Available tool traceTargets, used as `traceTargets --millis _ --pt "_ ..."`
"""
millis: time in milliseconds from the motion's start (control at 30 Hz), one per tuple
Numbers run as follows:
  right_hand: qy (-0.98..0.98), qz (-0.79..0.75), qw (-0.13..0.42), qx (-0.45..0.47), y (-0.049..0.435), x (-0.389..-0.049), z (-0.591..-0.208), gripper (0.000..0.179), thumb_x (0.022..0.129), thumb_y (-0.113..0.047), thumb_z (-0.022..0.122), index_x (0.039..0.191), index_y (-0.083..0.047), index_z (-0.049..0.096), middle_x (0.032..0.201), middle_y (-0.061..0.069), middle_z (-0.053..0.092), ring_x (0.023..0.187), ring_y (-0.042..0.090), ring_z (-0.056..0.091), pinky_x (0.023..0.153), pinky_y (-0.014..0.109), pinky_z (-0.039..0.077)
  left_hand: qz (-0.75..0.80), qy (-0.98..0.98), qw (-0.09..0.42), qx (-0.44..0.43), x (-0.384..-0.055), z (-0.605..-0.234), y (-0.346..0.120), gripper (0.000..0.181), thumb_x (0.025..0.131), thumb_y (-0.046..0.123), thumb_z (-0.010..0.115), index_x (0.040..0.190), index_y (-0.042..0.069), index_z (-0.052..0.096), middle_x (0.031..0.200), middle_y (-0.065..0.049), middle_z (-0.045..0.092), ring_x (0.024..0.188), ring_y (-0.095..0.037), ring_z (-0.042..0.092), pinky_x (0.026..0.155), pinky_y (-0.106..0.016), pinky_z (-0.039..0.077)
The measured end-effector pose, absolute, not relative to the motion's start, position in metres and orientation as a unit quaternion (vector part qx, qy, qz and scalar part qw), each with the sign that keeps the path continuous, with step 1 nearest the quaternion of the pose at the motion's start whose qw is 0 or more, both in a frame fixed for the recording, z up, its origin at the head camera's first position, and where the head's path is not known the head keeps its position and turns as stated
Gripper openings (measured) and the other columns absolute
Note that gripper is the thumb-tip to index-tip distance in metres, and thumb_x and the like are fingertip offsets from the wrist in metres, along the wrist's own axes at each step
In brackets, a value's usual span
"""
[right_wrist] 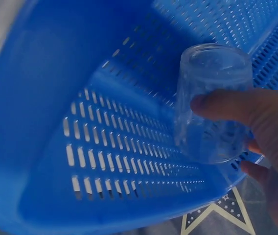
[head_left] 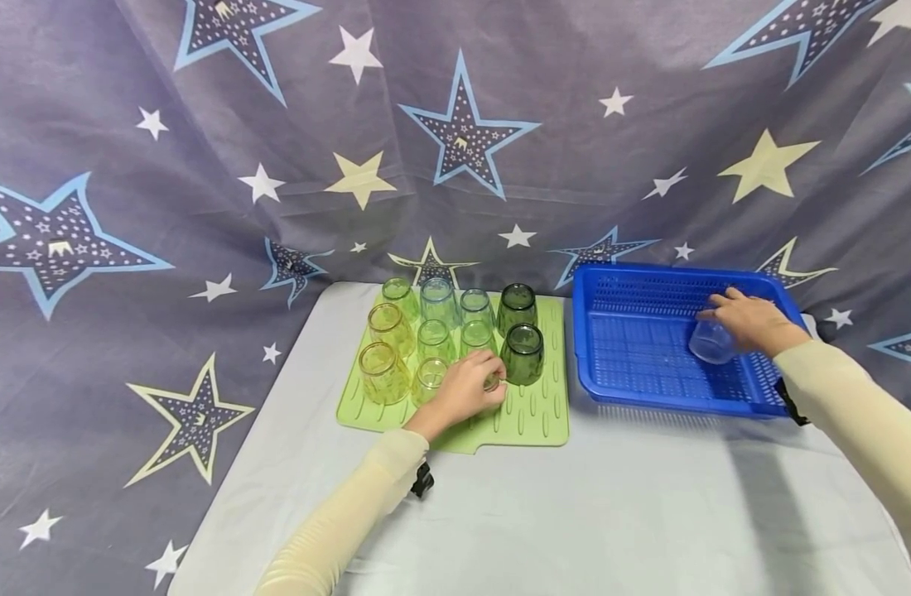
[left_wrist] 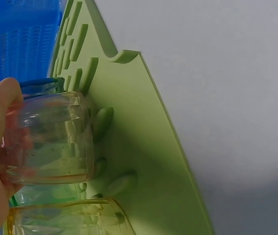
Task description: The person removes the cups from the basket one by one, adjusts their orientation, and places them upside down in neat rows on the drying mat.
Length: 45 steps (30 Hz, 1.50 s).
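My left hand (head_left: 466, 387) is at the front of a light green drying mat (head_left: 548, 414), fingers and thumb around a clear glass (left_wrist: 56, 139). That glass stands upside down, its rim down at the mat's ridges. Beside it on the mat are upturned tumblers: yellow ones (head_left: 384, 377) at the left, green and bluish ones (head_left: 439, 305) in the middle, and two dark grey ones (head_left: 524, 360) at the right. Inside the blue basket (head_left: 585, 348), my right hand (head_left: 749, 321) grips another clear glass (right_wrist: 197, 134), its thumb across the glass's side.
The basket has slotted walls and stands right of the mat on a white-covered table (head_left: 575, 513). Behind the table hangs a grey curtain (head_left: 560, 165) printed with stars. A black wrist strap (head_left: 422, 480) shows under my left sleeve.
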State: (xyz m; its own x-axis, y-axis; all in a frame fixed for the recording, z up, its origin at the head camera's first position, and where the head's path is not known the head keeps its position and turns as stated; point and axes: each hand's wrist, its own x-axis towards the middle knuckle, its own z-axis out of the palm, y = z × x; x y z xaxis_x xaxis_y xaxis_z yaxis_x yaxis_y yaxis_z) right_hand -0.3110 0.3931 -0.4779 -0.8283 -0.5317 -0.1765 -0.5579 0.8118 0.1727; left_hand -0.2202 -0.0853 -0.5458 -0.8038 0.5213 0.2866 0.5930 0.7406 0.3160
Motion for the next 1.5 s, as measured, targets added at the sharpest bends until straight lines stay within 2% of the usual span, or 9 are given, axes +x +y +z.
traceTargets --millis 167,333,567,833,1000,1133,1233,1367,1500 --pt "0.959 0.086 0.115 -0.243 0.387 -0.310 -0.477 0.069 0.059 -0.003 0.091 0.123 0.003 0.068 0.133 0.039 0.055 0.124 0.062 0.050 0.092 0.067 0.050 -0.200 -0.928 0.094 -0.300 -0.220 -0.547 -0.086 0.008 0.086 0.018 0.072 0.091 0.017 0.066 0.091 0.005 0.061 0.088 -0.013 0.059 0.068 -0.026 0.053" --pt "0.963 0.069 0.148 -0.214 0.385 -0.310 -0.482 0.075 0.059 -0.003 0.091 0.128 0.005 0.064 0.137 0.042 0.050 0.125 0.065 0.046 0.090 0.068 0.050 -0.202 -0.927 0.103 -0.300 -0.220 -0.548 -0.086 0.008 0.085 0.019 0.072 0.090 0.018 0.066 0.090 0.006 0.061 0.087 -0.012 0.058 0.068 -0.026 0.053" --pt "0.966 0.051 0.138 -0.214 0.389 -0.307 -0.482 0.075 0.058 0.007 0.082 0.130 0.006 0.062 0.137 0.044 0.048 0.126 0.067 0.044 0.081 0.066 0.055 -0.197 -0.927 0.107 -0.300 -0.220 -0.550 -0.086 0.007 0.086 0.020 0.072 0.090 0.019 0.066 0.090 0.007 0.060 0.086 -0.011 0.057 0.067 -0.025 0.052" --pt "0.965 0.053 0.130 -0.220 0.391 -0.306 -0.484 0.076 0.057 0.011 0.078 0.131 0.007 0.060 0.136 0.043 0.050 0.124 0.066 0.046 0.080 0.065 0.055 -0.195 -0.930 0.096 -0.296 -0.219 -0.547 -0.085 0.007 0.086 0.020 0.071 0.091 0.018 0.067 0.090 0.006 0.061 0.086 -0.012 0.057 0.068 -0.025 0.052" --pt "0.968 0.048 0.128 -0.212 0.393 -0.305 -0.485 0.076 0.058 0.007 0.083 0.131 0.006 0.060 0.133 0.042 0.052 0.121 0.064 0.050 0.081 0.066 0.054 -0.198 -0.931 0.088 -0.293 -0.217 -0.546 -0.084 0.008 0.087 0.020 0.071 0.093 0.017 0.066 0.093 0.005 0.061 0.089 -0.013 0.058 0.070 -0.027 0.053" --pt "0.972 0.007 0.114 -0.204 0.396 -0.305 -0.484 0.079 0.059 -0.004 0.089 0.131 0.007 0.058 0.134 0.045 0.049 0.120 0.065 0.050 0.085 0.070 0.051 -0.199 -0.933 0.079 -0.289 -0.216 -0.547 -0.084 0.008 0.088 0.020 0.071 0.094 0.017 0.067 0.095 0.004 0.062 0.091 -0.013 0.059 0.072 -0.027 0.054" --pt "0.974 -0.037 0.097 -0.201 0.400 -0.305 -0.484 0.082 0.057 -0.011 0.091 0.130 0.009 0.057 0.130 0.044 0.052 0.114 0.061 0.055 0.086 0.070 0.051 -0.199 -0.934 0.074 -0.286 -0.217 -0.548 -0.084 0.009 0.088 0.021 0.071 0.095 0.017 0.066 0.096 0.005 0.063 0.091 -0.013 0.059 0.073 -0.027 0.054" --pt "0.972 -0.093 0.079 -0.202 0.405 -0.305 -0.481 0.082 0.056 -0.011 0.091 0.127 0.013 0.057 0.118 0.040 0.060 0.104 0.054 0.061 0.086 0.068 0.051 -0.200 -0.935 0.067 -0.284 -0.217 -0.547 -0.083 0.009 0.088 0.021 0.071 0.095 0.017 0.066 0.095 0.005 0.062 0.089 -0.013 0.058 0.071 -0.027 0.053" --pt "0.969 -0.157 0.067 -0.176 0.409 -0.305 -0.479 0.082 0.061 -0.011 0.091 0.128 0.016 0.054 0.118 0.042 0.060 0.105 0.056 0.061 0.090 0.066 0.049 -0.206 -0.936 0.058 -0.280 -0.218 -0.545 -0.083 0.010 0.088 0.022 0.071 0.095 0.017 0.065 0.095 0.005 0.061 0.087 -0.012 0.056 0.070 -0.026 0.051"
